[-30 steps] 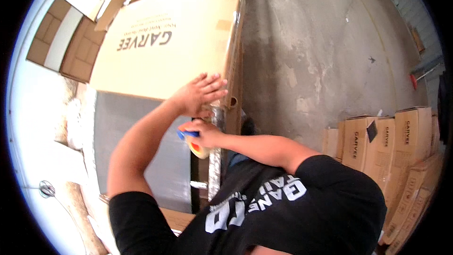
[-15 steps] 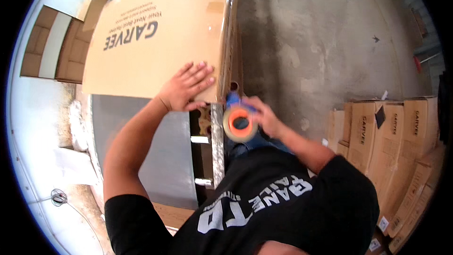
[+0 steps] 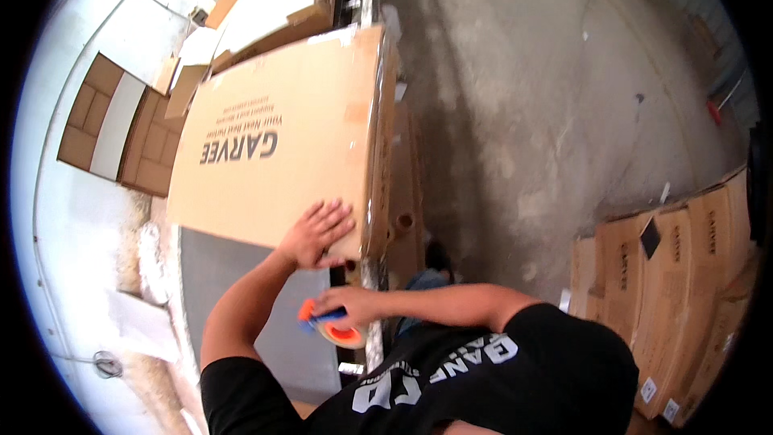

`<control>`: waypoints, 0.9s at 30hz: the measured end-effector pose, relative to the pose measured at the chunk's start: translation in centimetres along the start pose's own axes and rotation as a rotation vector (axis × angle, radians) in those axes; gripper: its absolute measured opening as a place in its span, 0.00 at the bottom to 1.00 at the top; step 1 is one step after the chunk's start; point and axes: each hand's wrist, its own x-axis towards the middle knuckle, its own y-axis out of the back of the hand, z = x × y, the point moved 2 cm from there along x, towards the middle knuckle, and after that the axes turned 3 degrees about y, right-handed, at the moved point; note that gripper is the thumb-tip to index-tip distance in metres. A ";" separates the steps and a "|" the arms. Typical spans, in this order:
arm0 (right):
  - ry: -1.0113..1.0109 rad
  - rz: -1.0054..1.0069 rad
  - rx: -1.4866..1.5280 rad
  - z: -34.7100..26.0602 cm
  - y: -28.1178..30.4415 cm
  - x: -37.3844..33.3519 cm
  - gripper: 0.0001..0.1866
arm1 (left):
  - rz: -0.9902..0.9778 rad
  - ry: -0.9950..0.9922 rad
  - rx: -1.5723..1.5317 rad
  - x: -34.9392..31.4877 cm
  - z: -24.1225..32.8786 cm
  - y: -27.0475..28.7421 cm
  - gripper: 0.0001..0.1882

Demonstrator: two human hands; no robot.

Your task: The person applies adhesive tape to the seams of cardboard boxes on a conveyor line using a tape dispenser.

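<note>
Plainly, the two hands were apart: the left hand [image 3: 316, 235] lay open on one large carton [image 3: 266, 141], near its corner, while the right hand [image 3: 356, 304] gripped one tape dispenser [image 3: 341, 334] near the carton's closest edge. A grey tabletop [image 3: 241, 294] adjoined; upright boxes [image 3: 676, 266] lined the concrete floor [image 3: 515, 113] rightward.

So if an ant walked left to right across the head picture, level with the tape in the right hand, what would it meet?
Flat white sheet, bare left forearm, orange-and-blue tape dispenser in the bare right hand, bare right forearm, black short sleeve, row of brown cardboard boxes.
</note>
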 end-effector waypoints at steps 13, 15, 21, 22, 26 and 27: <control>-0.572 0.818 0.522 -3.7 31.3 -21.7 0.30 | 0.404 0.475 -0.582 8.1 -0.7 5.0 0.11; -0.578 1.038 0.671 -4.1 34.8 -23.3 0.33 | 0.461 0.551 -0.669 12.9 -2.9 7.5 0.10; -0.473 1.259 0.500 -7.1 47.1 -24.7 0.33 | 0.553 0.488 -0.812 25.7 -11.5 15.0 0.10; -0.427 1.288 0.530 -7.0 49.0 -25.1 0.33 | 0.568 0.468 -0.840 28.2 -12.6 15.7 0.10; -0.318 1.318 0.548 -3.4 56.7 -27.0 0.32 | 0.569 0.439 -0.804 37.0 -17.2 17.6 0.11; -0.325 1.388 0.556 -1.2 58.7 -28.7 0.33 | 0.562 0.434 -0.780 39.5 -18.8 17.4 0.11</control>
